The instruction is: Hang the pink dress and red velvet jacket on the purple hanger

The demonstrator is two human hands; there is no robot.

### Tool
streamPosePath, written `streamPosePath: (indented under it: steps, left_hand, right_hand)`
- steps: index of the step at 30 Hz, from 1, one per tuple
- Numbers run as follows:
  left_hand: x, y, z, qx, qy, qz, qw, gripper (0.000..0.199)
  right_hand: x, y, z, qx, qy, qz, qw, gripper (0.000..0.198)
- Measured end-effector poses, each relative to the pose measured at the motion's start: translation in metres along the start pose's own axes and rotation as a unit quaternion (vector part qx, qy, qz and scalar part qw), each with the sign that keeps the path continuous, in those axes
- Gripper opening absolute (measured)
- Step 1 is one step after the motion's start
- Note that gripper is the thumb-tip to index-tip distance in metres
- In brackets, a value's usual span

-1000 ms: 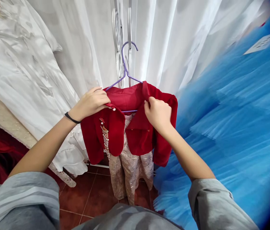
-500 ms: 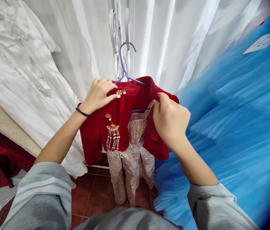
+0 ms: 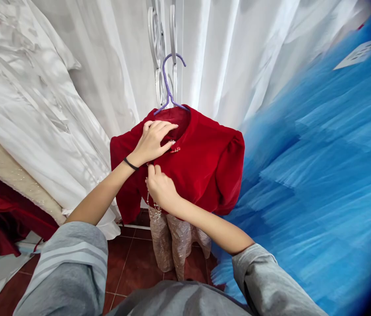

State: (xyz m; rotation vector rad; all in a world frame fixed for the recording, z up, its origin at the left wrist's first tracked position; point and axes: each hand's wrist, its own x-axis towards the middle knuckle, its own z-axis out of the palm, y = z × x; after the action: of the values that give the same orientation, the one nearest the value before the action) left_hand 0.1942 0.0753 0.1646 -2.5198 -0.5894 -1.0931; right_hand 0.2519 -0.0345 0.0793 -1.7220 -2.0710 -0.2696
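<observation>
A red velvet jacket [image 3: 201,162] hangs on a purple hanger [image 3: 165,79] in front of me. Its right-hand front panel lies drawn across the left one. My left hand [image 3: 152,142] rests at the collar, its fingers stretched and the thumb apart, beside a small beaded fastening [image 3: 175,150]. Just below, my right hand [image 3: 162,188] is closed in a pinch on the jacket's front edge. It partly covers a beaded tassel [image 3: 154,208]. Beneath the jacket shows the skirt of a beige patterned dress [image 3: 178,241]; the bodice is hidden.
A white scrolled metal stand [image 3: 172,26] bears the hanger before white curtains [image 3: 201,52]. White garments [image 3: 40,109] hang on the left, with dark red cloth [image 3: 7,210] lower down. A full blue tulle dress [image 3: 320,175] fills the right, above red floor tiles [image 3: 135,263].
My right hand has carried the jacket's right-hand front panel leftward across the opening, covering the dress bodice. My left hand has shifted slightly right and down, its fingers now stretched at the collar.
</observation>
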Motion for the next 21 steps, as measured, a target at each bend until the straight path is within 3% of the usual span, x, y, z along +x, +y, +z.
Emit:
streamPosePath:
  steps: [3,6,9,10,11,12,14,15,16,17,19,21]
  left_hand:
    - [-0.02,0.02,0.009,-0.014,0.058,-0.029,0.998,0.04]
    - [-0.051,0.039,0.031,0.035,0.045,-0.037,0.998,0.054]
    - [-0.08,0.044,0.053,0.08,0.06,-0.081,0.992,0.055]
    - [-0.088,0.043,0.057,0.089,0.072,-0.103,0.988,0.053]
    - [-0.095,0.04,0.06,0.09,0.08,-0.125,0.985,0.051]
    - [-0.1,0.038,0.061,0.082,0.084,-0.144,0.983,0.049]
    - [-0.105,0.035,0.055,0.04,0.072,-0.17,0.982,0.038]
    - [-0.105,0.033,0.049,0.011,0.063,-0.181,0.981,0.03]
    - [-0.104,0.033,0.041,-0.022,0.055,-0.192,0.98,0.025]
    - [-0.101,0.031,0.033,-0.064,0.046,-0.206,0.975,0.023]
    - [-0.095,0.027,0.016,-0.184,0.008,-0.242,0.953,0.027]
    - [-0.091,0.02,0.005,-0.315,-0.051,-0.282,0.905,0.033]
  right_hand:
    - [-0.001,0.004,0.043,0.058,-0.022,-0.028,0.998,0.045]
    - [-0.022,0.015,0.07,0.142,-0.033,-0.054,0.988,0.039]
    - [-0.067,0.039,0.089,0.274,0.031,-0.092,0.957,0.048]
    - [-0.084,0.052,0.094,0.321,0.073,-0.059,0.943,0.049]
    - [-0.101,0.068,0.1,0.363,0.124,0.021,0.923,0.046]
    - [-0.116,0.086,0.104,0.406,0.176,0.146,0.885,0.04]
    - [-0.137,0.127,0.109,0.479,0.237,0.421,0.733,0.033]
    - [-0.143,0.148,0.11,0.505,0.232,0.51,0.657,0.033]
    - [-0.146,0.168,0.109,0.544,0.196,0.554,0.599,0.035]
    - [-0.147,0.186,0.107,0.597,0.142,0.556,0.561,0.037]
    - [-0.146,0.211,0.107,0.7,0.071,0.495,0.51,0.034]
    - [-0.147,0.22,0.115,0.767,0.081,0.446,0.454,0.022]
